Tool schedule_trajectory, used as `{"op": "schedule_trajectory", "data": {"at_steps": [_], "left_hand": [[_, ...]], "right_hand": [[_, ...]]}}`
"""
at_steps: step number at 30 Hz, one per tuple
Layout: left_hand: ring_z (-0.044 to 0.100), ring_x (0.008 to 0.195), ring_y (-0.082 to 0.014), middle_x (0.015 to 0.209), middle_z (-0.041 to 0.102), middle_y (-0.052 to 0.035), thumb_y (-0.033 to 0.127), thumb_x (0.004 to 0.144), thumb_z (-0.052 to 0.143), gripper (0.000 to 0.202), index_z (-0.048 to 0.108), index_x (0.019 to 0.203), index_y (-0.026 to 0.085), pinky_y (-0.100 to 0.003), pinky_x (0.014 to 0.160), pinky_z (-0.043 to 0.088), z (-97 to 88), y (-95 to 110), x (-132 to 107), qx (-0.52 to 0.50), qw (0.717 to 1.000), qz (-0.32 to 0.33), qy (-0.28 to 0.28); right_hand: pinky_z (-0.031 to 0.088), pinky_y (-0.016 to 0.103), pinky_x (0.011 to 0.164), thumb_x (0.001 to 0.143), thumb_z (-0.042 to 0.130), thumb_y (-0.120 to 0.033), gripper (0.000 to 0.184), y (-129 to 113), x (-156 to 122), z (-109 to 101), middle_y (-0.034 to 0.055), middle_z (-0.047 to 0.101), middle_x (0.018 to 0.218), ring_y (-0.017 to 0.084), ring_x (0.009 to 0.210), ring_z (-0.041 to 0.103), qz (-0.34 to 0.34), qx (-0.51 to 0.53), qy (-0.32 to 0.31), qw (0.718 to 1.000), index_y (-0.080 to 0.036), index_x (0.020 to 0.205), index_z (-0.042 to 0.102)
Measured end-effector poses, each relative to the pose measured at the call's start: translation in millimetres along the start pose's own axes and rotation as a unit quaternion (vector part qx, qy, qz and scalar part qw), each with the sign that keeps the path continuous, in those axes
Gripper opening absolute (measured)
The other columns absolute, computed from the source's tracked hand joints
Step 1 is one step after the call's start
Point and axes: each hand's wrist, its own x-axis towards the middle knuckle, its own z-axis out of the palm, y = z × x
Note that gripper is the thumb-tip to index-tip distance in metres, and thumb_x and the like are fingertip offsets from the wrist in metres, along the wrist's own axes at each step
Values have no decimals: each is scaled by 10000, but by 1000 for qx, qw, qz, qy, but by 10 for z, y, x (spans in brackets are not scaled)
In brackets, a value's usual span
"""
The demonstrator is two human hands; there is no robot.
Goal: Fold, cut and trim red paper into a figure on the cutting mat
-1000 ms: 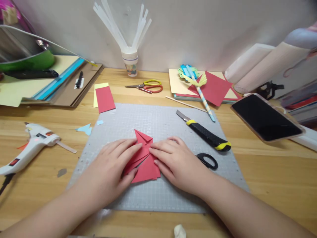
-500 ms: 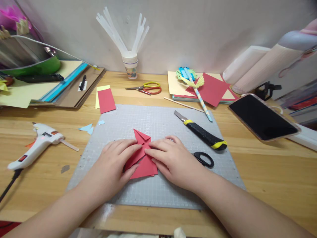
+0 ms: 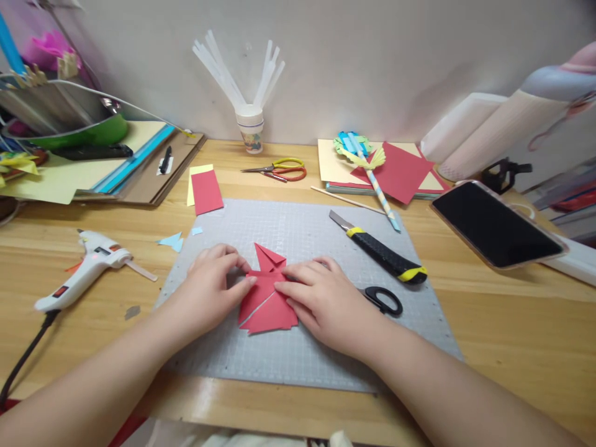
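A folded red paper lies on the grey cutting mat, with a pointed flap at its top and a diagonal slit across its lower part. At its upper left edge, my left hand pinches the paper between thumb and fingers. My right hand holds down the right edge with its fingertips, fingers fairly straight. Beside that hand are scissors with a black handle, partly hidden under it. A black and yellow utility knife rests on the mat, blade out.
On the left lies a white glue gun. Behind the mat are red-and-yellow-handled scissors, a cup of white sticks and a red paper rectangle. A phone and a striped paper stick are to the right.
My left hand has shifted up and left off the middle of the red paper, so more of its front and the slit show. The right hand stays almost in place. The view has turned slightly left.
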Motion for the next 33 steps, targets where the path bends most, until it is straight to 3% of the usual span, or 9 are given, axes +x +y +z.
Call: {"op": "schedule_trajectory", "data": {"at_steps": [4,9,19,33], "left_hand": [[566,837,-234,834,635,-23,451,776,566,231,608,792,224,-367,770,426,-23,78,32,-34,998,-21,-38],[554,618,-167,693,636,27,457,845,491,259,571,939,229,-284,589,398,-7,115,3,-96,992,-58,-52],[515,579,-145,646,614,47,463,836,536,318,573,1031,215,-275,594,399,44,77,-16,-171,981,-88,-39],[582,630,-159,734,685,19,434,801,598,311,611,1015,209,-275,614,430,64,60,2,-202,975,-92,-18]], "right_hand": [[307,446,989,938,517,-150,267,0,6,-5,103,636,1208,228,1141,539,2,4,0,1000,-188,1167,647],[288,461,1008,946,508,-159,259,-2,2,-15,108,631,1215,228,1147,537,4,5,-3,1000,-192,1161,648],[278,475,1016,942,518,-161,253,7,7,-21,105,641,1179,230,1113,545,3,2,-3,1000,-199,1157,647],[245,499,1067,933,498,-141,281,14,-12,-18,104,635,1212,224,1127,550,1,-2,0,1000,-227,1146,659]]}}
